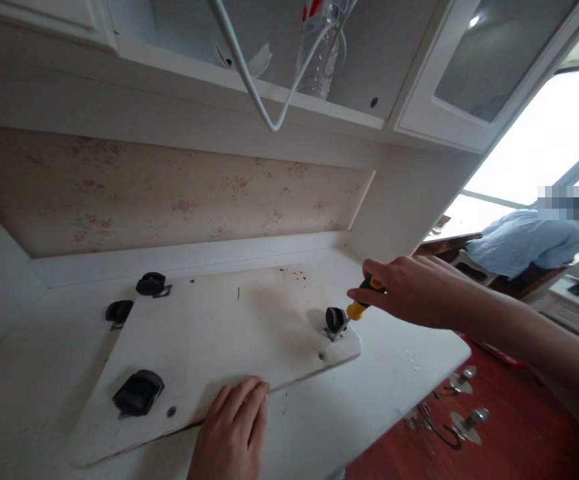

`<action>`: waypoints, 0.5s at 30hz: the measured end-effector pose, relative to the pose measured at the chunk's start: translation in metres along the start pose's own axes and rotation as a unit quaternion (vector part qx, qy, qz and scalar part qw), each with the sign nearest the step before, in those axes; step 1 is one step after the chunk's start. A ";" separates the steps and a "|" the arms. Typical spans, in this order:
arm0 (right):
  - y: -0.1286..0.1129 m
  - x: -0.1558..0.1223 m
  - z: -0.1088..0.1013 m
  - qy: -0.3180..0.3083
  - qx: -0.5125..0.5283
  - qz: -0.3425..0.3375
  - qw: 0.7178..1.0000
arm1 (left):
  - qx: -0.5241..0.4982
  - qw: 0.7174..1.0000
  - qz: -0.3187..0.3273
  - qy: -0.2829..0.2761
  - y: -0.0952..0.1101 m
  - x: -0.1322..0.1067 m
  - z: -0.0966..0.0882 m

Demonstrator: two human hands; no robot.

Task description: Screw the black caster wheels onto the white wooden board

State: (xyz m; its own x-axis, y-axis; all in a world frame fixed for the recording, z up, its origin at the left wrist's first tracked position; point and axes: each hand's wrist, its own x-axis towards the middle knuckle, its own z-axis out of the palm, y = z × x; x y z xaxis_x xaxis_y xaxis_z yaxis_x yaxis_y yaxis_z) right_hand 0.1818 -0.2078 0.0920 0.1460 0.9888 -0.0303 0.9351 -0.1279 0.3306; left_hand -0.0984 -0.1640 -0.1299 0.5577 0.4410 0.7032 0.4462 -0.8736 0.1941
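My right hand (394,290) is closed around the yellow and black handle of a screwdriver (356,311). Its shaft slants down to the metal mounting plate of a black caster wheel (336,320) at the right end of a white board (219,333). My left hand (236,423) lies over the board's near edge, fingers stretched out on its surface. At the board's left end are a near caster (139,392) and a far caster (151,284). Another black caster (119,311) shows just beyond the left edge. The screwdriver's tip is too small to make out.
The board lies on a white countertop (394,373) under a wall cabinet (259,87). A white cable (256,93) hangs down from above, in front of a clear plastic bottle (316,67). Metal fittings (464,423) are on the red floor. A person in blue (524,240) bends over at right.
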 end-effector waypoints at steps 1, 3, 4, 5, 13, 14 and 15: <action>0.001 0.000 0.000 -0.009 0.034 -0.031 0.999 | 0.001 1.000 0.002 0.002 0.000 0.000 0.000; 0.002 -0.002 -0.001 -0.022 0.090 -0.081 0.992 | 0.001 1.000 0.008 0.006 0.000 0.000 0.000; 0.003 -0.002 -0.001 -0.022 0.092 -0.088 0.992 | -0.001 1.000 0.009 0.005 0.000 0.000 -0.001; 0.003 -0.003 -0.002 -0.017 0.076 -0.081 0.994 | -0.005 1.000 0.009 0.001 0.000 -0.001 -0.001; -0.010 0.002 -0.006 0.016 0.001 -0.023 1.000 | -0.039 0.998 -0.043 -0.004 0.005 -0.002 -0.002; -0.010 0.002 -0.004 0.018 0.013 -0.023 0.999 | -0.046 0.998 -0.050 -0.002 0.006 -0.003 -0.004; -0.009 0.002 0.001 0.025 0.028 -0.015 0.999 | -0.055 0.997 -0.054 0.003 0.007 -0.004 -0.008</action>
State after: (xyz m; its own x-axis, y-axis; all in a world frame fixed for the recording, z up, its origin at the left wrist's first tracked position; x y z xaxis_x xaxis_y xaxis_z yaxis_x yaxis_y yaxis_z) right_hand 0.1742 -0.2044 0.0885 0.1026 0.9947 0.0077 0.9558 -0.1007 0.2761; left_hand -0.1031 -0.1741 -0.1262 0.5069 0.5323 0.6780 0.4232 -0.8389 0.3422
